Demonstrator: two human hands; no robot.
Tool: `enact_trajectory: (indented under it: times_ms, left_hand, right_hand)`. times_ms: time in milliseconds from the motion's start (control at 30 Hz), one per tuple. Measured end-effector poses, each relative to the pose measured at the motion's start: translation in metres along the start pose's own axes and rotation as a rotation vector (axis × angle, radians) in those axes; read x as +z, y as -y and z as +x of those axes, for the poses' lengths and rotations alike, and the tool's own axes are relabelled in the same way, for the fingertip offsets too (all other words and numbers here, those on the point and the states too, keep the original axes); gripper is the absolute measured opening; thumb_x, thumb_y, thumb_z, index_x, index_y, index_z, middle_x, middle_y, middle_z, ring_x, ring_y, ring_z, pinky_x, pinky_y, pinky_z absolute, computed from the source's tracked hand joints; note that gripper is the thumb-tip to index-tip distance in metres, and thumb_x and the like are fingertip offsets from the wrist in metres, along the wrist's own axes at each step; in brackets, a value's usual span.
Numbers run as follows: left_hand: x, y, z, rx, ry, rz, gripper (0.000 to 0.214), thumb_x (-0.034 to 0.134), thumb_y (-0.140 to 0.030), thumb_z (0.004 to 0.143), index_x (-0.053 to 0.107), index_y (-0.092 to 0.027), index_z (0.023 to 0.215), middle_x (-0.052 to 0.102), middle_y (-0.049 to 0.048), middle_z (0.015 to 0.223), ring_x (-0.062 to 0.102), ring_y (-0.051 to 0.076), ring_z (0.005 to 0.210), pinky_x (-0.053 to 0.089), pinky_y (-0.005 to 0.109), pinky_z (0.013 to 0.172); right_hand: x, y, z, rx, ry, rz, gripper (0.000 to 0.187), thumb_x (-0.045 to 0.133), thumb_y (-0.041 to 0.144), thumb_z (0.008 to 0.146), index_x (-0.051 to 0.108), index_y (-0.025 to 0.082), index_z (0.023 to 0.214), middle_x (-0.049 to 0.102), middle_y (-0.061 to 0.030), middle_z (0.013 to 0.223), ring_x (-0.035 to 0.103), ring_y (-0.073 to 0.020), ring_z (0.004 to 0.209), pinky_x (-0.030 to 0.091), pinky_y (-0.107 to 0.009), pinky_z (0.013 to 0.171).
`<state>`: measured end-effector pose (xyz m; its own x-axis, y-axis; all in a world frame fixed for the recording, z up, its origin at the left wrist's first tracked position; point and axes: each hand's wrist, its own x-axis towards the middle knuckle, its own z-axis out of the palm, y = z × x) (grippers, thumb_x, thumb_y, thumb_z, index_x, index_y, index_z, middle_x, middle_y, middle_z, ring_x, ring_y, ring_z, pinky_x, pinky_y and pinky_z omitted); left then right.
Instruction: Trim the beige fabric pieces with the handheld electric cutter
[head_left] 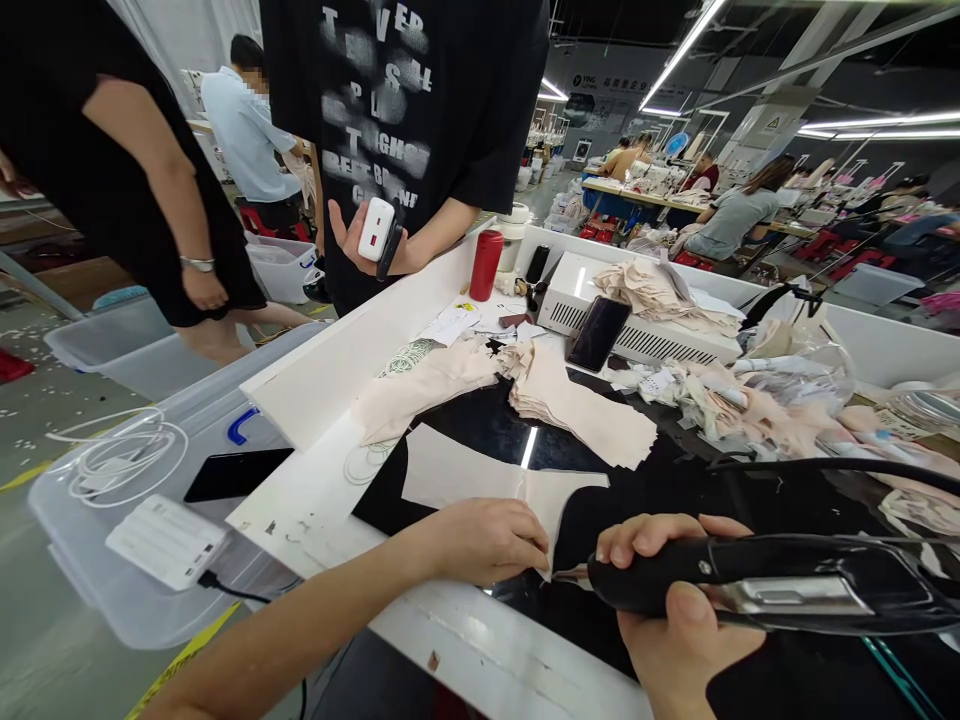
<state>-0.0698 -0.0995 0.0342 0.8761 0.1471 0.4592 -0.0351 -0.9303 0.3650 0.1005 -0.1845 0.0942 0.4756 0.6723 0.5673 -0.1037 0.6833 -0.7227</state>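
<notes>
My right hand point(675, 625) is wrapped round a black hand-held tool point(780, 585) with a metal plate, lying flat over the glossy black worktop point(675, 480). The tool's tip points left, toward my left hand point(487, 540). That hand is closed, fingers pressed down on the edge of a pale beige fabric piece point(465, 470) spread on the black surface. A black cable point(840, 465) runs off to the right above the tool.
A stack of beige cut pieces point(577, 405) lies behind. Farther back are a white box-shaped machine point(637, 335) with a phone point(598, 333) leaning on it and a red cup point(486, 265). A person in black point(405, 120) holds a white device. Plastic bins point(127, 470) stand left.
</notes>
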Motion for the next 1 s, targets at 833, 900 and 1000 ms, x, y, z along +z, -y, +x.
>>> enact_trajectory:
  times_ms: [833,900,1000]
  left_hand:
    - [0.0004,0.0001,-0.0012,-0.012,0.013,0.017,0.019,0.059,-0.009,0.1,0.075,-0.016,0.108,0.074,0.0061,0.112,0.067,0.02,0.104,0.055,0.03,0.095]
    - [0.0006,0.0002,-0.0012,-0.008,0.007,0.02,0.019,0.059,-0.009,0.1,0.075,-0.016,0.108,0.074,0.006,0.112,0.067,0.02,0.104,0.055,0.03,0.095]
    - [0.0008,0.0002,-0.0015,-0.003,-0.002,0.024,0.019,0.059,-0.009,0.1,0.075,-0.016,0.108,0.074,0.0056,0.112,0.067,0.02,0.103,0.055,0.03,0.095]
  right_hand:
    - [-0.0012,-0.001,0.0001,-0.017,-0.002,-0.009,0.042,0.084,0.041,0.082,0.059,0.025,0.112,0.062,0.0045,0.074,0.058,-0.0146,0.054,0.055,-0.031,0.046]
    - [-0.0005,-0.0019,-0.0004,-0.016,0.007,-0.007,0.042,0.083,0.041,0.082,0.059,0.025,0.113,0.062,0.0045,0.074,0.058,-0.0144,0.054,0.056,-0.031,0.047]
    - [0.001,-0.0029,-0.0016,-0.013,0.019,-0.013,0.042,0.082,0.041,0.084,0.058,0.025,0.114,0.062,0.0044,0.074,0.058,-0.0143,0.055,0.056,-0.031,0.047]
